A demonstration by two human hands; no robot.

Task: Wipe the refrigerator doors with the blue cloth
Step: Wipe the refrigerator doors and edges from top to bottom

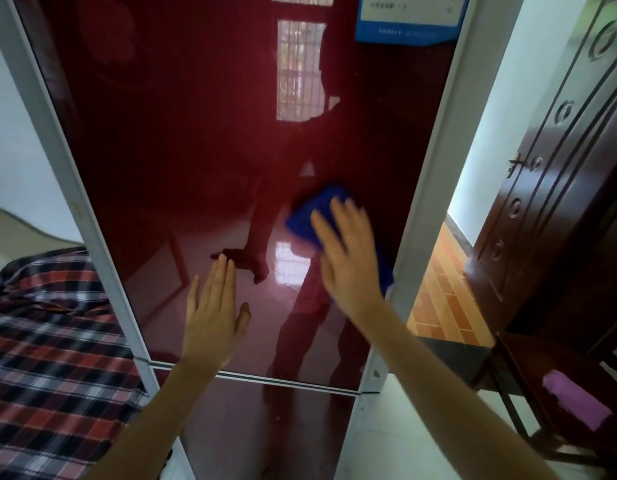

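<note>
Both of your hands are working on the red upper door (196, 133) in the head view; your right hand (348, 258), fingers straight, is pressing the blue cloth (312, 213) flat near the door's right edge; your left hand (213, 306) is resting spread and empty lower down; you are risking the ungripped cloth slipping free, and the bare palm smearing the gloss.

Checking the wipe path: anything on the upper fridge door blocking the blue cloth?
Two things. The left hand lies flat on the upper door, below-left of the blue cloth that the right hand presses there. A blue label sits at the door's top right corner. Nothing else visible.
</note>
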